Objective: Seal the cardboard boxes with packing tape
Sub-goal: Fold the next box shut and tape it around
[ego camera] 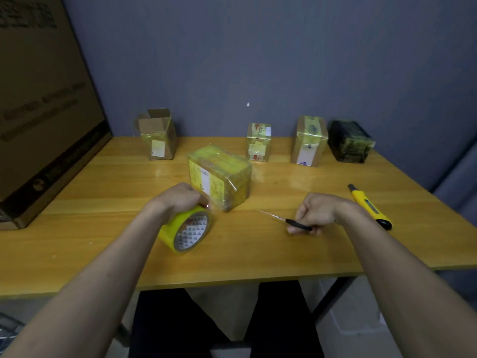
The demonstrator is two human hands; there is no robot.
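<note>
Boxes: five small ones on the tabletop (258, 244). Four stand along the far edge: an open-flapped box (158, 134) toward the far left corner, a small taped box (258, 142), a taller taped box (308, 140), a black-wrapped box (349, 141).
Fifth: a yellow-taped box (219, 177) near the middle.
Tape: one yellow roll (187, 229), on edge, just before that box.
Left hand (180, 198): fingers closed over the roll's top.
Right hand (316, 211): fingers gripping one pair of scissors (286, 220).
Cutter: one yellow utility knife (370, 206) toward the right edge.
Large carton (38, 99): one, at the left edge.

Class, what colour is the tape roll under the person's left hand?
Yellow: the tape roll under the left hand shows best in the head view.
</note>
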